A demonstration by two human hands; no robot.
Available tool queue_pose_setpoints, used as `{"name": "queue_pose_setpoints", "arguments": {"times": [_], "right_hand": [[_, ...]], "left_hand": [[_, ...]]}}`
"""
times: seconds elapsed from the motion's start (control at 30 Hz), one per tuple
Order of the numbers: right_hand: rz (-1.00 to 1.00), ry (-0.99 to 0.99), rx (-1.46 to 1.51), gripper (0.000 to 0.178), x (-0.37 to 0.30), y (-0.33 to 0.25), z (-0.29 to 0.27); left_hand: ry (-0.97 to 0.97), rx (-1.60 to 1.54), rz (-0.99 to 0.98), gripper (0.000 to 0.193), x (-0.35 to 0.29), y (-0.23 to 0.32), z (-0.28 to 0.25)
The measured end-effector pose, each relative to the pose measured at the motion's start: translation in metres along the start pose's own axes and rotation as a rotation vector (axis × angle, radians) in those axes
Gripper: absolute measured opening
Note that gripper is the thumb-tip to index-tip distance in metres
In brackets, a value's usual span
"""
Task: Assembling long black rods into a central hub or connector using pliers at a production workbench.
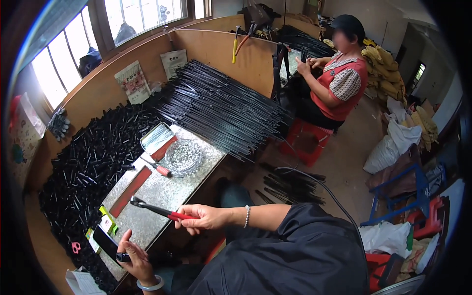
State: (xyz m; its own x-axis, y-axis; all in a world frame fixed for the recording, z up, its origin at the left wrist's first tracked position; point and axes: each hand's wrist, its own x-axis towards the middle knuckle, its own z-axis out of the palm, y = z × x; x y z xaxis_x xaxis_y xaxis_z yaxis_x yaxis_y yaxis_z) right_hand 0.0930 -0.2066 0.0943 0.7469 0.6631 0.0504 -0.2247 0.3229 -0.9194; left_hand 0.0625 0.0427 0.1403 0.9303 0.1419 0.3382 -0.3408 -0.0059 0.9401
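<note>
At the left my left hand [133, 258] pinches a short black tube [123, 256] in its fingers on the near end of the metal-topped bench [162, 191]. To the right, my right hand [204, 217] is wrapped around the red-handled hammer [158, 210], its head raised above the bench. I judge I'm mid-strike; next the hammer must come down squarely on the tube, clear of my fingertips.

A large heap of short black tubes [88, 162] covers the left of the worktop [167, 191], whose raised middle is sheeted in metal. A round glass dish [183, 156] and a flat tin tray [156, 137] sit on that metal, with a red-handled screwdriver [158, 167] beside them. Long black rods [221, 108] fan out behind. A seated person in a red top [339, 83] works at the far bench on a red stool [307, 140].
</note>
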Motion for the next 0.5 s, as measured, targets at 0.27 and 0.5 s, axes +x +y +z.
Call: {"name": "queue_pose_setpoints", "arguments": {"times": [0.27, 0.5], "right_hand": [[-0.178, -0.022, -0.537, 0.026, -0.007, 0.002, -0.009], [-0.306, 0.091, -0.814, 0.02, -0.019, -0.045, 0.01]], "left_hand": [[0.019, 0.041, -0.003, 0.041, 0.004, -0.01, 0.005], [0.141, -0.018, -0.021, 0.035, -0.003, -0.003, 0.0]]}}
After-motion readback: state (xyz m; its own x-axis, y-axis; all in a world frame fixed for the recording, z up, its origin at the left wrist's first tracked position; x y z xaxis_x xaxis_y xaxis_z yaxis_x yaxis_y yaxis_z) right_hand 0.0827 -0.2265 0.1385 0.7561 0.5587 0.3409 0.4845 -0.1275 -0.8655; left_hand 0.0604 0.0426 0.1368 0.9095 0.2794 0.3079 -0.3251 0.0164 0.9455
